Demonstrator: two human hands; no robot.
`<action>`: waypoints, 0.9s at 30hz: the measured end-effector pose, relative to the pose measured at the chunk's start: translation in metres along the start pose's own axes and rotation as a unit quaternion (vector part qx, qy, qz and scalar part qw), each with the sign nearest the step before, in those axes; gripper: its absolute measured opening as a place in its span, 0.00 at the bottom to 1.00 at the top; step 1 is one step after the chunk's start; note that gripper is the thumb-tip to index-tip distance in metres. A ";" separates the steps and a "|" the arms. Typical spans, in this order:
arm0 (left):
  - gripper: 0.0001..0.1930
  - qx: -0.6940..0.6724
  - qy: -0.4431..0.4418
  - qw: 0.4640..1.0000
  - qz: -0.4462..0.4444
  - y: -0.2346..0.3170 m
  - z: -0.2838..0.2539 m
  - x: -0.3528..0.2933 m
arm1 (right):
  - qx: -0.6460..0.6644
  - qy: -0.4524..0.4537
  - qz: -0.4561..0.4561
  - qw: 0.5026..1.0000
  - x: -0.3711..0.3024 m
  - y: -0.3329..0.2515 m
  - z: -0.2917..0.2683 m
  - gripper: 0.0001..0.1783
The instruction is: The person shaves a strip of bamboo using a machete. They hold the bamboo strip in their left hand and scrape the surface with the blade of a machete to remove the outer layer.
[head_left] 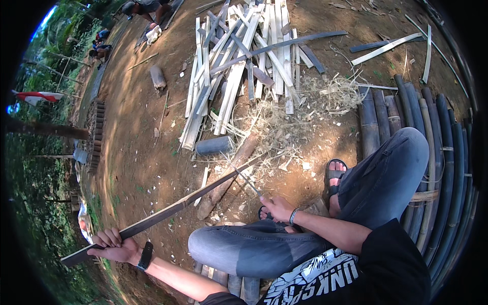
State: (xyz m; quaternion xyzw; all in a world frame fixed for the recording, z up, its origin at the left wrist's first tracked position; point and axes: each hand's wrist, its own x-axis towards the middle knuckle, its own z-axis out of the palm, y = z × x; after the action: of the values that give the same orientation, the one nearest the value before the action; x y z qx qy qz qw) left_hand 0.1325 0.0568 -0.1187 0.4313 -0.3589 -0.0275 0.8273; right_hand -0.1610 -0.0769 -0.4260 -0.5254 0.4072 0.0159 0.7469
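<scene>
My left hand [114, 247], with a dark band on its wrist, is closed round the near end of a long dark bamboo strip [175, 207]. The strip slants up and away to the right, and its far part passes over a wooden log [214, 200] on the ground. In front of my knees, my right hand [277, 208] grips a knife; its handle is mostly hidden in the fingers. The thin knife blade [247, 181] points up and left, crossing the strip near its far end. Pale shavings [284, 129] lie around that end.
A big heap of split bamboo strips [244, 61] lies ahead. Short bamboo pieces [213, 146] are on the dirt ground. Dark bamboo poles [447, 168] form a seat at my right. Loose strips [386, 48] lie far right. Other people [145, 7] are at the far left.
</scene>
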 end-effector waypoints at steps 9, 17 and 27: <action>0.26 0.030 0.051 0.998 0.001 0.000 0.022 -0.007 | 0.010 0.087 0.101 0.991 0.055 0.029 -0.012 0.41; 0.26 0.093 0.146 0.985 0.015 -0.008 0.044 -0.007 | 0.030 0.109 0.074 0.991 0.075 0.047 -0.019 0.39; 0.25 0.112 0.145 0.983 0.015 -0.016 0.033 0.005 | 0.051 0.121 0.142 0.981 0.083 0.063 -0.023 0.37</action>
State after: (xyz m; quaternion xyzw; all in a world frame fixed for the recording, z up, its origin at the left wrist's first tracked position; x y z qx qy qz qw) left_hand 0.1203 0.0220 -0.1157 0.5148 -0.2420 0.0884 0.8177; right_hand -0.1474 -0.1003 -0.5292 -0.4214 0.5650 0.0372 0.7084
